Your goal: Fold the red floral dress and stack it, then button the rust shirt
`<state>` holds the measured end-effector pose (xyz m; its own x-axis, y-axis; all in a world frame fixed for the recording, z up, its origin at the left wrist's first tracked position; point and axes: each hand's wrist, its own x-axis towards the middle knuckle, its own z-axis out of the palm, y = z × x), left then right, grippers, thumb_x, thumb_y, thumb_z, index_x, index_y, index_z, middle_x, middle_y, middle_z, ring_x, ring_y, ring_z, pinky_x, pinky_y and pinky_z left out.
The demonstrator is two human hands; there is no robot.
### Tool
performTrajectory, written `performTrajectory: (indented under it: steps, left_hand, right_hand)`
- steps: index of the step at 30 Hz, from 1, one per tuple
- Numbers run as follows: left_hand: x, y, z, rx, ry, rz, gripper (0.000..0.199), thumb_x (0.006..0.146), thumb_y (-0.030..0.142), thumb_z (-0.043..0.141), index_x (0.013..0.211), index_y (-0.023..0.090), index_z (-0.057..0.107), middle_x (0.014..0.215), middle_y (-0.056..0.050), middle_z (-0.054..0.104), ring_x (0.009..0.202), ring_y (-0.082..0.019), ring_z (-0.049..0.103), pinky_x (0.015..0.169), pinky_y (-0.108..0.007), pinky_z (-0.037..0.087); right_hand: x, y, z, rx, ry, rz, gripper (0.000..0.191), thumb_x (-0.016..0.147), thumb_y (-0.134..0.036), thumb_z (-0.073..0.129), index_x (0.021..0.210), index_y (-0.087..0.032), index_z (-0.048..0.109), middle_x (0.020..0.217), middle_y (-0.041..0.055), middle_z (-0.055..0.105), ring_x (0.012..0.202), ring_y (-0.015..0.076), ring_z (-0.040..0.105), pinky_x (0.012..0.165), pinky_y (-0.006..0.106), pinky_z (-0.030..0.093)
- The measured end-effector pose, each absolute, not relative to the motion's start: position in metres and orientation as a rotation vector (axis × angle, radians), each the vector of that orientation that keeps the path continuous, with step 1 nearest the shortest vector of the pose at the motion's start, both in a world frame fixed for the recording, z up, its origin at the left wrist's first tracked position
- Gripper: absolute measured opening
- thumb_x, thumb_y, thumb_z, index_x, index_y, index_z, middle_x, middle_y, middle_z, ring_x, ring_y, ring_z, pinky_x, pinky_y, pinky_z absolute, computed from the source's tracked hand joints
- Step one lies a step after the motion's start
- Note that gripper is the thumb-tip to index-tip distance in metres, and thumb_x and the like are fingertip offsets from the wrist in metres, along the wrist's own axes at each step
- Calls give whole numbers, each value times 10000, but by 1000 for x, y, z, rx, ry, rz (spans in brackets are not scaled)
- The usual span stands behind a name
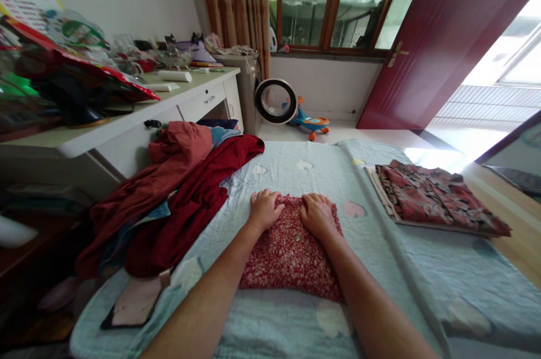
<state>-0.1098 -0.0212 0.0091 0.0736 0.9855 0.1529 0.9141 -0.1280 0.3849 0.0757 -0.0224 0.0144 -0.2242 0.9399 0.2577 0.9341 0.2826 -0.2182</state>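
A red garment (291, 257) with white speckles lies folded in a compact rectangle on the light blue bedsheet (287, 162). My left hand (265, 211) is at its far left corner, fingers bent over the edge and thumb on top of the cloth. At the far right corner, my right hand (318, 213) curls its fingers over the edge in the same way. Both hands are closed on the cloth, though the fingertips are partly hidden. A small round spot shows on the garment between my forearms.
Loose dark red clothes (190, 212) and a rust-coloured garment (181, 147) are heaped at left, by a cluttered desk (203, 88). A folded patterned cloth (439, 198) lies at right. A pale flat object (135, 300) rests near left. Beyond are an open washing machine door (291, 101) and a ride-on toy (310, 121).
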Motion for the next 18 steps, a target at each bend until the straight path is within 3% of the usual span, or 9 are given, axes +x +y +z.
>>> performTrajectory:
  steps: [3,8,12,18]
  left_hand:
    - [-112,-19,4,2140,1904,610,390,816,344,654,1185,218,646,1098,-84,645,1083,-257,567,1005,-410,365]
    - [-114,-20,4,2066,1756,781,269,745,213,691,1012,201,662,999,-56,626,998,-230,577,933,-356,431]
    - [-114,-23,5,2025,1615,992,219,693,111,665,889,196,616,990,-43,583,988,-205,578,909,-323,459]
    - [-122,-26,9,1858,1428,994,332,728,145,649,1039,224,567,879,18,650,819,-156,631,792,-268,487]
  right_hand:
    - [76,-23,8,-1684,-2186,-6,391,860,-248,508,1235,-178,596,1116,110,628,1075,262,498,982,373,292]
    - [78,-23,9,-1641,-2182,19,232,821,-235,539,1017,-214,661,1075,97,595,1048,257,481,960,371,305]
    - [80,-21,7,-1588,-2182,52,184,802,-198,522,950,-207,630,1013,78,600,994,234,492,955,363,303]
    - [81,-21,4,-1600,-2133,55,189,803,-203,524,963,-208,624,959,66,588,949,228,487,907,358,323]
